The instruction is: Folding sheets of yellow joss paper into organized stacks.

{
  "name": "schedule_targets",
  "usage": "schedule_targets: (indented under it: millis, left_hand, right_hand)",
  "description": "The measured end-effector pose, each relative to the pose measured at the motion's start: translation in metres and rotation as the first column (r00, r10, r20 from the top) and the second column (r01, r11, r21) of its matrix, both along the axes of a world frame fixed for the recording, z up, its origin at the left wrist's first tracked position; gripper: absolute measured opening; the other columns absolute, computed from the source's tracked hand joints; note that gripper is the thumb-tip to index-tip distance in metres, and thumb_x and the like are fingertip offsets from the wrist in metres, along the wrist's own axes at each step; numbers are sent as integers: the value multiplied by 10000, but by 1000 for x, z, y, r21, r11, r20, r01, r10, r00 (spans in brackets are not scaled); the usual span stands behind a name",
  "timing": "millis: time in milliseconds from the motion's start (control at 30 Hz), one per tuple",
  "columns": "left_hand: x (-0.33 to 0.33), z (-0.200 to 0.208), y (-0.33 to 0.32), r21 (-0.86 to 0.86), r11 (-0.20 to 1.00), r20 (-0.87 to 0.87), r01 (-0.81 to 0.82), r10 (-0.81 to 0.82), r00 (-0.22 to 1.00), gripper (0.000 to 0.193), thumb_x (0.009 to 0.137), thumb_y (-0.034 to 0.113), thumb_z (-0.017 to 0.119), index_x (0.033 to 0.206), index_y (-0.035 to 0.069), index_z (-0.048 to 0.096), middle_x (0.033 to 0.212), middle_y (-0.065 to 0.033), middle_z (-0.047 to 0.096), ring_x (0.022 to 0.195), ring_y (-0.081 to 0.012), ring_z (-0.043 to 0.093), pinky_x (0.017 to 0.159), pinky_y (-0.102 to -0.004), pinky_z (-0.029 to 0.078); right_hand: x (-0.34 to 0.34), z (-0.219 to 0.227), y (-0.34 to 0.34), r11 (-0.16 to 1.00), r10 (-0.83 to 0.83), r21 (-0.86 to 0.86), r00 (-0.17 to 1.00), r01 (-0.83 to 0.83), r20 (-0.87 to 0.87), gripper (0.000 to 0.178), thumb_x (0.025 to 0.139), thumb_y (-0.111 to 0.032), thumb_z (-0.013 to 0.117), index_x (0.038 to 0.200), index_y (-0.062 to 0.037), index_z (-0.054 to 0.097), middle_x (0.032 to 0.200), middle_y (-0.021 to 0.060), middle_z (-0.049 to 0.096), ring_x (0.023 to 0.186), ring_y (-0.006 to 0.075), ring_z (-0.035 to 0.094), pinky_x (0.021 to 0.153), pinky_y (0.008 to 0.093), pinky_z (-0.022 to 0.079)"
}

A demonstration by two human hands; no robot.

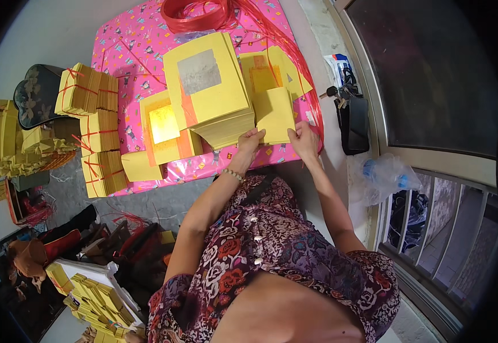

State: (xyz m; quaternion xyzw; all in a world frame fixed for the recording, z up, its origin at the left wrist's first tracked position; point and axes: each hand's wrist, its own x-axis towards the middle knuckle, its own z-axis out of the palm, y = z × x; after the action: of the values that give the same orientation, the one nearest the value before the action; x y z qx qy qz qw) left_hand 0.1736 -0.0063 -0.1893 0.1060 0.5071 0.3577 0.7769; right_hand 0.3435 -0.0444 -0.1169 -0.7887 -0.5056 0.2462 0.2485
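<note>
A yellow sheet (276,117) is located at the near right edge of the table (137,60), to the right of the tall stack (208,106). Its near edge is gripped at 2 points: the left corner by the left hand (252,138), the right corner by the right hand (304,140). In both hands the fingers are drawn in narrow on the paper. By gripping both corners, the edge is presumably kept straight and the paper controlled. The stack is set within short reach, probably for easy access. Red twine (197,16) is placed at the far side, likely so that the working edge is left free. Tied bundles (101,130) are piled at the left, apparently to be kept apart from loose paper.

The sheet is plain, matt yellow, roughly rectangular and thin, with its held edge facing near. Beyond it, a printed sheet (266,71) with an orange panel is partly covered; whether the 2 are joined cannot be told.
</note>
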Motion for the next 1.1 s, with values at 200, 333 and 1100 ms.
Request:
schedule_targets:
  millis: [200, 333, 1100]
  left_hand:
    - [3, -3, -1, 25, 1000, -23, 9, -8, 1000, 126, 846, 49, 667, 954, -14, 649, 886, -92, 680, 720, -181, 664, 570, -310, 573]
    - [4, -25, -5, 94, 995, -161, 43, -28, 987, 134, 826, 50, 685, 937, -18, 653, 861, -89, 677, 703, -162, 653, 559, -285, 557]
    - [-125, 146, -35, 640, 683, -610, 351, 174, 773, 112, 884, 46, 598, 988, 6, 589, 781, -11, 595, 651, -66, 557, 591, -204, 451]
  right_hand:
    - [3, 5, -4, 996, 7, -94, 997, 0, 80, 287, 782, -313, 651, 821, -46, 554, 711, 141, 644, 709, 332, 642, 651, 442, 477]
    - [6, 1, -6, 992, 39, -126, 991, -23, 127, 312, 756, -328, 680, 834, -42, 583, 740, 115, 659, 709, 292, 650, 643, 405, 491]
    - [-83, 141, 74, 575, 597, 452, 728, -682, 337, 342, 767, -203, 722, 1043, -56, 584, 1032, 94, 570, 997, 285, 540, 865, 386, 443]
